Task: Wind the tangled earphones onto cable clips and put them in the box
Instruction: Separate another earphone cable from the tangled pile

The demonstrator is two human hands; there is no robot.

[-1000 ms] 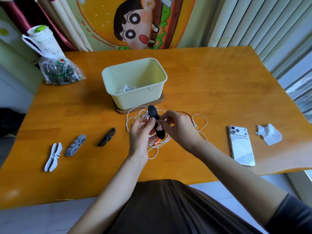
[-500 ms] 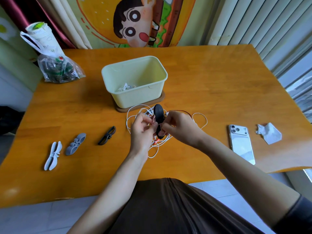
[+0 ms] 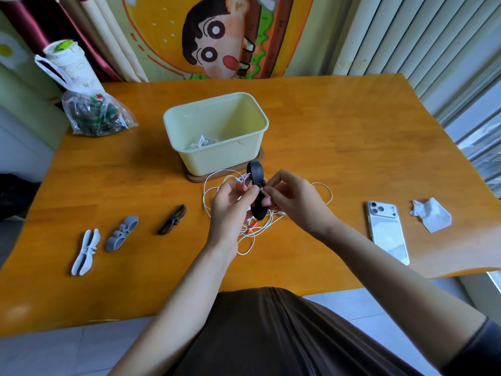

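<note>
A person is sitting at an orange wooden table (image 3: 352, 137), seen from a camera worn on the head, and is working with both hands near the middle of it. The left hand (image 3: 230, 210) is gripping one black cable clip (image 3: 257, 175) and holding it upright, with its fingers curled round the clip's lower half. The right hand (image 3: 295, 202) is pinching a thin pinkish cable (image 3: 247, 184) at the clip's waist, with thumb and forefinger closed on it. A small coil of that cable is sitting at the clip's middle.

Beneath the hands a white earphone tangle (image 3: 214, 183) is lying loose on the table, its loops spreading out to the left and right. How many earphones are making up the tangle cannot be told.

Just beyond the hands, one pale yellow box (image 3: 217, 161) is standing on one wooden board (image 3: 260, 160). A white bundle (image 3: 202, 141) is lying on the box's floor, too small to count its parts.

Three spare clips are lying in a row on the near left: one white clip (image 3: 85, 251) farthest left, one grey clip (image 3: 122, 233) beside it, and one dark clip (image 3: 172, 219) nearest the hands. With the held one, that is making four clips.

On the right, one white phone (image 3: 387, 232) is lying camera side up, with one crumpled tissue (image 3: 431, 215) just right of it. At the far left corner, one clear plastic bag (image 3: 95, 112) is sitting in front of one paper cup (image 3: 67, 61).
</note>
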